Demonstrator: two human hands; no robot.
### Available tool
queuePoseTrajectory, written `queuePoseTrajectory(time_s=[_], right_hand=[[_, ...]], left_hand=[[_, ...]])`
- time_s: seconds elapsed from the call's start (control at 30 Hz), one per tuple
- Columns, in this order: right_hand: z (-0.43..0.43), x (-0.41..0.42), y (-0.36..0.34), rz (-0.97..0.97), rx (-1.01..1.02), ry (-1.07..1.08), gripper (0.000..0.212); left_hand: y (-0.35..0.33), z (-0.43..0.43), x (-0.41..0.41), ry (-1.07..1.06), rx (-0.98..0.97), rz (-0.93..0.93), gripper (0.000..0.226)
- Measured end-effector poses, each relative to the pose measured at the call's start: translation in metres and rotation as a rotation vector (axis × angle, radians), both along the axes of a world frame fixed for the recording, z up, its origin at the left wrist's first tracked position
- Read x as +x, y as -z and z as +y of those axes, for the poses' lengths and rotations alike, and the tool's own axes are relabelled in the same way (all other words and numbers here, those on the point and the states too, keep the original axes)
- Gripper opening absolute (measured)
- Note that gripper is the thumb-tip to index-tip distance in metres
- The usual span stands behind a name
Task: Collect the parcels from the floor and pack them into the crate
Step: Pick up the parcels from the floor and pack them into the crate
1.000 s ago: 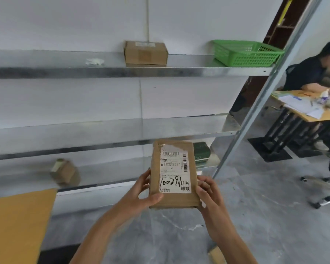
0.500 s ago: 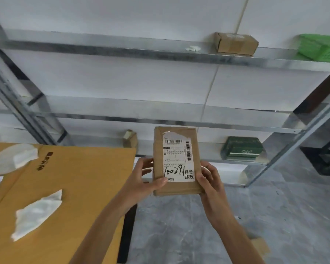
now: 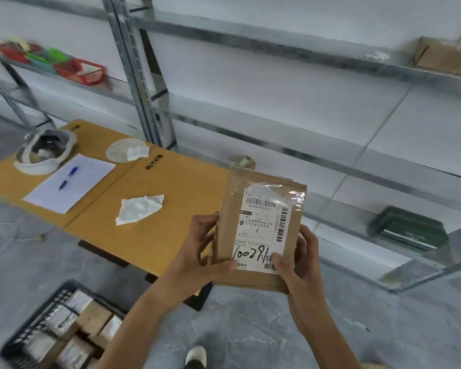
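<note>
Since the head has turned left and down over the last second, the black lattice plastic crate (image 3: 37,315) now shows at lower left. It stands on the grey stone floor (image 3: 250,331), just off the near edge of the ochre tabletop (image 3: 104,209). Half a second ago it was out of view. Crate already carries several boxed parcels (image 3: 91,318); blurred, count unclear.

Flat brown cardboard parcel (image 3: 258,235), white shipping label facing the camera, is held in the air by the tabletop's right near corner, well apart from the crate. Hold unchanged:
- left hand (image 3: 200,251): grip closed on the lower left edge, thumb across the front
- right hand (image 3: 301,265): grip closed on the lower right corner, thumb on the label

Crumpled white tissue (image 3: 139,207) lies mid-tabletop, not involved.

Judgement: pick-up done, carry under way; the turn lines the person up with the crate. Next move is likely a step left and a lowering into a free gap, which looks tight.
</note>
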State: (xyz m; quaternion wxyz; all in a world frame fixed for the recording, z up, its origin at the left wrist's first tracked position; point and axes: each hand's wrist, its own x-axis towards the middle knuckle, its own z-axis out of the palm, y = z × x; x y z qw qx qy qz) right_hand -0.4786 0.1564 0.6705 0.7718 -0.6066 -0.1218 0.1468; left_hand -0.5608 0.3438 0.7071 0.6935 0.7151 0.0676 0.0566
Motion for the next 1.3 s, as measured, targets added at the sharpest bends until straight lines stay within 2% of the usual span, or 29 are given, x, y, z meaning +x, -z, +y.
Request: queuePoseTrajectory(time_s=[0.27,0.47,0.57,0.67,0.8,0.87,1.0,1.17,1.3], right_hand=[[0.026,-0.063,-0.025,-0.188,0.025,-0.164,0.064],[0.072,-0.116,-0.031,-0.198,0.046,-0.246,0.065],[0.106,-0.150,-0.026,-0.100,-0.009,-0.368,0.075],[0.146,-0.196,-0.014,0.061,0.000,-0.506,0.077],[0.192,-0.257,0.004,0.280,0.033,-0.479,0.052],[0.213,-0.283,0.011,0.374,0.009,-0.429,0.056],[0.237,-0.318,0.029,0.484,-0.061,-0.377,0.055],[0.259,-0.321,0.055,0.523,-0.209,-0.380,0.051],[0.272,-0.299,0.078,0.562,-0.321,-0.507,0.041]], left_hand=[[-0.017,0.016,-0.092,-0.159,-0.040,-0.096,0.060],[-0.028,0.056,-0.159,-0.180,0.032,-0.101,0.065],[-0.033,0.081,-0.199,-0.280,0.019,-0.010,0.076],[-0.027,0.115,-0.247,-0.360,-0.009,0.105,0.056],[-0.001,0.172,-0.314,-0.328,0.131,0.255,0.028],[0.017,0.205,-0.343,-0.293,0.243,0.315,0.023],[0.053,0.249,-0.370,-0.214,0.281,0.459,0.009],[0.087,0.267,-0.350,-0.142,0.194,0.680,0.039],[0.098,0.278,-0.326,-0.122,0.076,0.834,0.047]])
